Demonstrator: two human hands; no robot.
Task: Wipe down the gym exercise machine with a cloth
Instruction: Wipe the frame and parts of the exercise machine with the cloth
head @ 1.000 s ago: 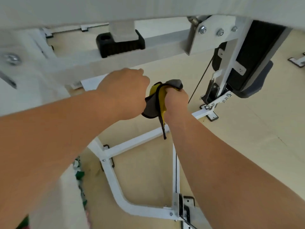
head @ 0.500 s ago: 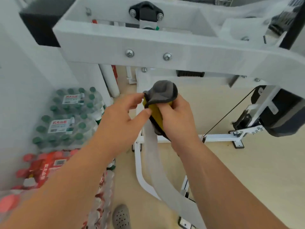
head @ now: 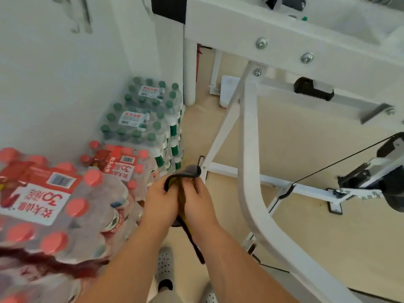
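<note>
1. While you look down, your two hands meet low in the middle of the view, held in the air above the pale floor [head: 306, 226].
2. Your left hand [head: 161, 200] curls its fingers round the cloth [head: 192, 171] from the left, and your right hand [head: 196, 202] pinches the same cloth from the right. Both grips are closed tight on it.
3. That cloth is bunched up, dark grey outside with yellow showing in the folds. A grey end pokes up above your fingers, and a thin dark strip hangs down between your wrists.
4. It touches no part of the exercise machine [head: 249, 171]. It sits near the left side of the machine's curved white bar.
5. White frame tubes fill the right half of the view. A thick beam with two bolts [head: 261, 43] crosses the top right corner.
6. Lower on the frame, a black rubber pad [head: 313, 91] sits on a rail. A thin black cable [head: 341, 165] slants down from a blurred black part at the right edge.
7. Along the left edge of the floor, against the white wall [head: 54, 84], stand shrink-wrapped packs of bottles. The red-capped packs [head: 54, 193] are nearest you and the green-capped packs [head: 142, 119] lie further back.
8. Below your wrists, a grey perforated shoe [head: 164, 265] rests on the floor.
</note>
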